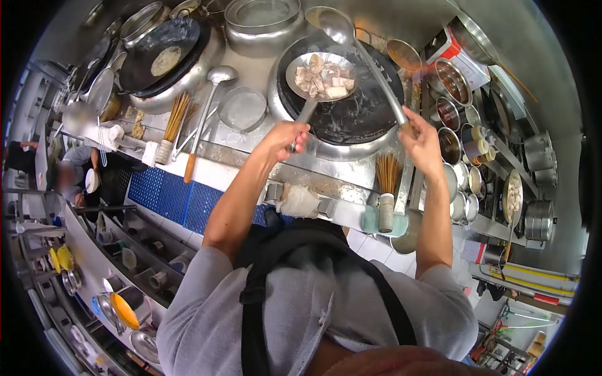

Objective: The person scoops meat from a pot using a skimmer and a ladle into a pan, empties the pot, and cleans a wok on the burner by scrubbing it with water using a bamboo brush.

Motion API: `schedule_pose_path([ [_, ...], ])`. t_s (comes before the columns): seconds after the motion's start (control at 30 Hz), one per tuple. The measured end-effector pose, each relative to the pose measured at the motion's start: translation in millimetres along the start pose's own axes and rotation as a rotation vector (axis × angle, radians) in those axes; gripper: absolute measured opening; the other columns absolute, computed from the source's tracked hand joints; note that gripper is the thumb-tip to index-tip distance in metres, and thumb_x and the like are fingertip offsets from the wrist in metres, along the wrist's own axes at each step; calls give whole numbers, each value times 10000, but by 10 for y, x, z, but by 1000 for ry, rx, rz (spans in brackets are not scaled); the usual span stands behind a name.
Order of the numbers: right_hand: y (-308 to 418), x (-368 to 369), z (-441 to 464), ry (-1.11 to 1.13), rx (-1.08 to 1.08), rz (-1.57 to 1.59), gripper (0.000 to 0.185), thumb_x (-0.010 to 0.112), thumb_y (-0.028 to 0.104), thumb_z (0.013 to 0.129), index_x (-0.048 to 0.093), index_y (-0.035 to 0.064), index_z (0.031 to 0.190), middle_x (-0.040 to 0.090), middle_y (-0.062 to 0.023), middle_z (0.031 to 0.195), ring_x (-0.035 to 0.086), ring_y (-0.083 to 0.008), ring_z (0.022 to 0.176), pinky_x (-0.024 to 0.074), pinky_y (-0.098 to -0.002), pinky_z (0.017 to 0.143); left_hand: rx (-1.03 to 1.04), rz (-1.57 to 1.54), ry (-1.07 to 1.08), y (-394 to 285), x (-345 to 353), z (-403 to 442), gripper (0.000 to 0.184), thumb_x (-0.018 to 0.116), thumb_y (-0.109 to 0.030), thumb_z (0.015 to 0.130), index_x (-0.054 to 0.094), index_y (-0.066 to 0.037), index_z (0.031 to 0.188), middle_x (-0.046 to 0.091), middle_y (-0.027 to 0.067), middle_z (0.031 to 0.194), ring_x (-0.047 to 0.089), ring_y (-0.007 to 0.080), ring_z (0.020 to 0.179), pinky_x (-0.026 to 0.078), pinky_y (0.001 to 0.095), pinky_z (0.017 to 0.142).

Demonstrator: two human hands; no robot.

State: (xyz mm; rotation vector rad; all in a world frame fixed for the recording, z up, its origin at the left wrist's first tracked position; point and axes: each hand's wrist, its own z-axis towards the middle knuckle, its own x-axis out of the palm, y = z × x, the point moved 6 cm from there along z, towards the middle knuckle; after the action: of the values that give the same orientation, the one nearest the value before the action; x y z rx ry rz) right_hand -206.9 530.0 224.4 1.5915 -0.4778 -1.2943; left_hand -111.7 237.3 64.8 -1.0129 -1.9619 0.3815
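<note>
My left hand (290,139) is closed round the handle of a round strainer (307,103), which holds pale chunks of food (324,76) above a large black wok (357,116). At the right, my right hand (419,139) grips the handle of a long metal ladle (381,78). The ladle's bowl is up at the wok's far edge, just beyond the strainer and apart from the food. The wok sits in a round metal burner ring.
A second wok (135,69) with pale food stands at the upper left. Between the woks lie another ladle (202,113) and a round sieve (242,109). Bamboo brushes (387,182) stand near the counter's front edge. Sauce pots (449,145) line the right. Another person (78,160) is at far left.
</note>
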Motion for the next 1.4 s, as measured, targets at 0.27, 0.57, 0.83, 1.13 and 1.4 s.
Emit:
schedule_pose_path([
  [0.27,428,1158,2503,82,-33,100,434,664,42,821,625,-42,1245,673,-77,801,570,-133,528,430,-283,479,48,160,-79,199,116,-232,189,650,-104,942,532,-8,1055,508,-8,700,442,73,485,388,268,389],
  [0.57,145,2780,4041,360,380,629,66,590,50,923,573,15,868,615,-123,706,537,-153,498,379,-278,409,88,166,-82,237,222,-691,185,612,-98,954,525,-27,1100,507,8,731,453,81,515,395,262,412],
  [0.83,147,1850,2762,434,327,1177,105,573,77,942,533,-20,947,627,-139,874,511,-106,573,337,-244,408,148,237,-182,62,0,-188,172,636,-110,942,543,21,1002,541,34,688,481,124,494,426,296,399],
  [1.13,120,278,600,308,288,865,441,601,105,955,476,-72,1339,618,-89,891,506,-73,562,337,-219,363,81,21,-158,-204,281,89,64,587,-46,970,552,-5,935,537,28,707,465,82,531,388,243,432],
  [1.4,-635,-359,-560,-92,-51,135,606,626,-23,912,458,9,1493,633,-15,977,501,-40,670,406,-207,580,19,-63,-98,26,452,14,56,573,-18,958,550,24,985,528,8,711,454,62,546,359,208,432],
])
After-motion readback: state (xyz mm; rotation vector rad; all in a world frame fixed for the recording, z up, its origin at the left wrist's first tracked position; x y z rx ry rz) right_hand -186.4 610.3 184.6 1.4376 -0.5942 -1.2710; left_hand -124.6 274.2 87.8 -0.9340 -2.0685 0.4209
